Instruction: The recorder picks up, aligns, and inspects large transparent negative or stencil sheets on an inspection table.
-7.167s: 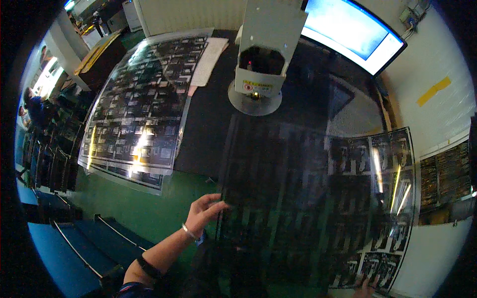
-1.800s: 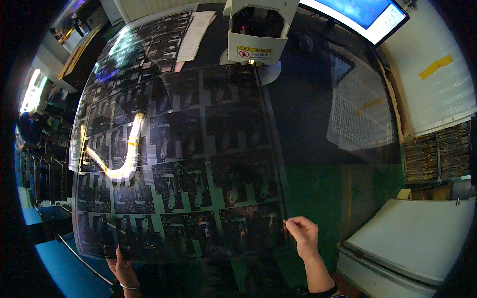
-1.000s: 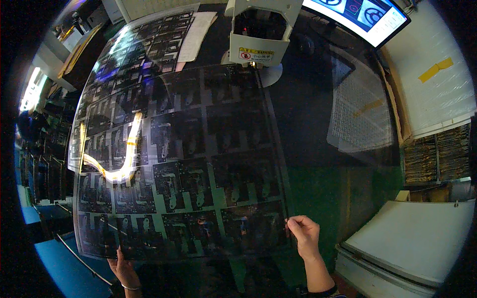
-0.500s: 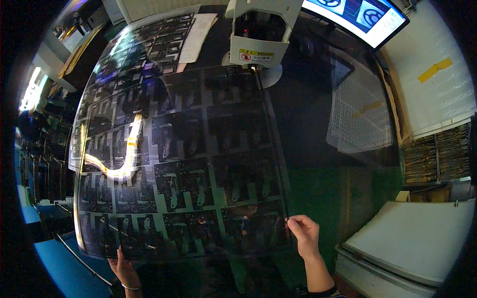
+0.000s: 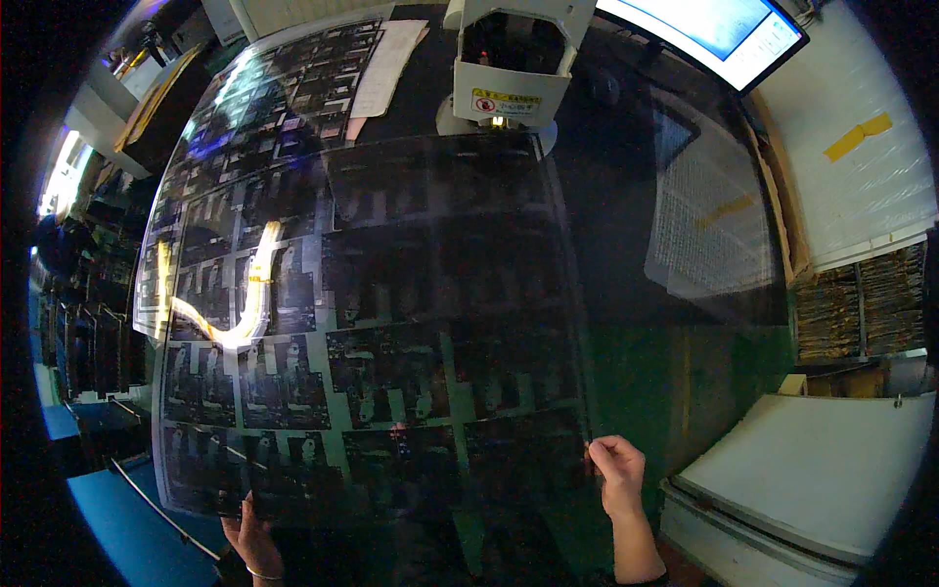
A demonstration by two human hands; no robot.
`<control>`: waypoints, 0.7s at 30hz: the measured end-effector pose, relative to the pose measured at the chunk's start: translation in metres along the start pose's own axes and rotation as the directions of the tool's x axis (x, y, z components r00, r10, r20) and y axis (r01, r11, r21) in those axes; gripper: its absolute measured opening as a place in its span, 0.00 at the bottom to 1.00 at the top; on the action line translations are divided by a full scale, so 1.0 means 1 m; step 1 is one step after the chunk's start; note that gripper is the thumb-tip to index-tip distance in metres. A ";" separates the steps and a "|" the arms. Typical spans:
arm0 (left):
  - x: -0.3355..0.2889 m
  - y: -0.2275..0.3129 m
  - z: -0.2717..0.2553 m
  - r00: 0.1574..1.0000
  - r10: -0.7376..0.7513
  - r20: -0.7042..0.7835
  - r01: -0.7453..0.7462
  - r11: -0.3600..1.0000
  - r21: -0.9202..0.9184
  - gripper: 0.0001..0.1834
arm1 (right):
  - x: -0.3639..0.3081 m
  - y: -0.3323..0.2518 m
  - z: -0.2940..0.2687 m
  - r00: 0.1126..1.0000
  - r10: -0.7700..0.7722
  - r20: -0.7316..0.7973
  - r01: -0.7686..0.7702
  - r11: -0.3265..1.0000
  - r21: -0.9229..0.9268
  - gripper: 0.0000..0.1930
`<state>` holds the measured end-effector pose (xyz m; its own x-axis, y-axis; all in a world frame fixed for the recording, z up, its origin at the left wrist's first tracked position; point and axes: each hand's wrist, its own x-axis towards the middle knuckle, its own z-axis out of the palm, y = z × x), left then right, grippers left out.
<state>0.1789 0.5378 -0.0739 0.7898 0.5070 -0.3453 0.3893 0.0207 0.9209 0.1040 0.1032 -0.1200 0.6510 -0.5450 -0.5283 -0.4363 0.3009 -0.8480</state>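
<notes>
A large dark see-through film sheet (image 5: 391,328), printed with rows of circuit-like patterns, spreads across the table toward me. My left hand (image 5: 252,543) grips its near edge at the left, fingers partly hidden by the film. My right hand (image 5: 618,476) is closed in a pinch on its right edge, near the front corner. The sheet's far edge reaches the pale punch-like machine (image 5: 514,93), under whose head a small light glows. A bright curved reflection lies on the sheet's left part. Another patterned film (image 5: 293,88) lies beyond it at the back left.
A lit monitor (image 5: 719,34) stands at the back right, with a dark mouse (image 5: 604,88) near it. A pale textured sheet (image 5: 709,225) rests on the table's right. White boards (image 5: 866,147) and a pale cabinet (image 5: 812,470) stand to the right. A white paper stack (image 5: 389,68) lies behind.
The film sheet has slid to the right under the machine, with both my hands moving along. The monitor picture has changed from ring-like shapes to a mostly plain bright field.
</notes>
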 end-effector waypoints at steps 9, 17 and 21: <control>-0.003 -0.006 0.004 0.998 -0.060 -0.030 0.059 0.998 -0.030 0.19 | 0.009 -0.009 -0.001 0.998 -0.058 -0.004 0.058 0.998 0.030 0.05; 0.005 -0.016 -0.009 0.997 -0.072 0.033 0.072 0.997 -0.006 0.19 | 0.014 -0.007 0.000 0.999 -0.045 -0.001 0.045 0.998 0.050 0.05; 0.002 -0.011 0.000 0.997 -0.074 -0.021 0.073 0.997 -0.024 0.19 | 0.015 -0.008 0.001 0.999 -0.039 0.002 0.039 0.998 0.055 0.05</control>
<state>0.1762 0.5383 -0.0850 0.7491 0.5217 -0.4083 0.4347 0.0781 0.8972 0.1180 0.0938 -0.1206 0.6687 -0.5548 -0.4951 -0.3757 0.3225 -0.8688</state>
